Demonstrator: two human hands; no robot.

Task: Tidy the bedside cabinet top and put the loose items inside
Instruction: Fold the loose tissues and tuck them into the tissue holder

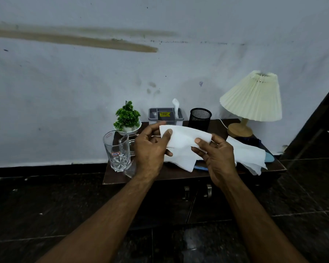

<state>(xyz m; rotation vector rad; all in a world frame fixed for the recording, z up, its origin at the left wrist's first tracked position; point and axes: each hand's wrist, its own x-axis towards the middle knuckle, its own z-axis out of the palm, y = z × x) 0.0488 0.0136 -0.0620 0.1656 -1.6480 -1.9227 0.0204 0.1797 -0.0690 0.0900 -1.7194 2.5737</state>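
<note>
Both hands hold a white tissue (182,141) above the dark bedside cabinet top (171,174). My left hand (150,149) pinches its left edge between thumb and fingers. My right hand (216,156) pinches its right edge. A second white tissue (249,156) lies on the right part of the top, hanging over the front edge. A blue flat item (270,158) shows under that tissue, and another blue edge (200,168) shows below the held tissue.
A clear glass (116,152) stands at the cabinet's left front. Behind are a small green plant (127,118), a grey organiser (165,115) with a tissue in it, a black mesh cup (200,118) and a lamp (252,103). Two metal door handles (197,191) sit below the top.
</note>
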